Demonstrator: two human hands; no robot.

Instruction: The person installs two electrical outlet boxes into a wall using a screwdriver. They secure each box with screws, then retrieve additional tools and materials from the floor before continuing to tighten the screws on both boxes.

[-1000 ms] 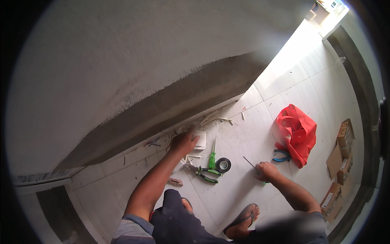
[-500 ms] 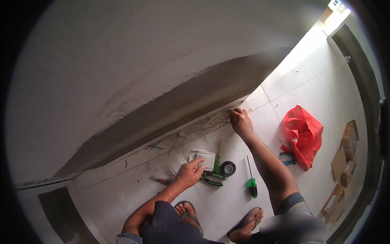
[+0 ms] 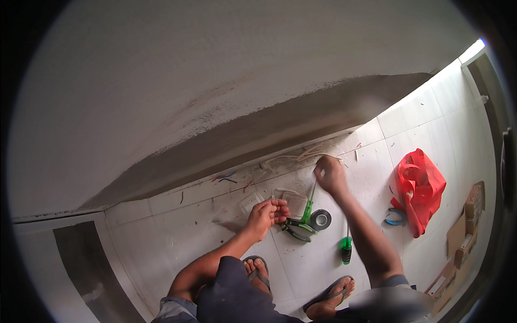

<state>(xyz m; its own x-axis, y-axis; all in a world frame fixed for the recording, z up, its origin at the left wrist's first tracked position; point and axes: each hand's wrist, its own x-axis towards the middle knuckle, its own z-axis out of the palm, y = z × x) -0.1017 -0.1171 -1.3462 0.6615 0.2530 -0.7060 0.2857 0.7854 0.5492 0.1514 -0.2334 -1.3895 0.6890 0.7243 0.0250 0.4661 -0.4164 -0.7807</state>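
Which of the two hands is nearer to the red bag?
Right. The right hand is left of the red bag; the left hand is farther left, near the pliers.

My left hand (image 3: 264,217) loosely curled, white plate (image 3: 296,206) just right of fingertips. My right hand (image 3: 331,175): white cables (image 3: 305,156) just beyond fingers.

Floor (image 3: 377,177) is smooth, faintly glossy tile, wall (image 3: 242,70) matt with rough-edged coat (image 3: 301,119), bag (image 3: 425,196) creased cloth, boxes (image 3: 474,202) matt cardboard, screwdrivers (image 3: 307,211) glossy plastic and metal, white cover (image 3: 295,206) smooth plastic.
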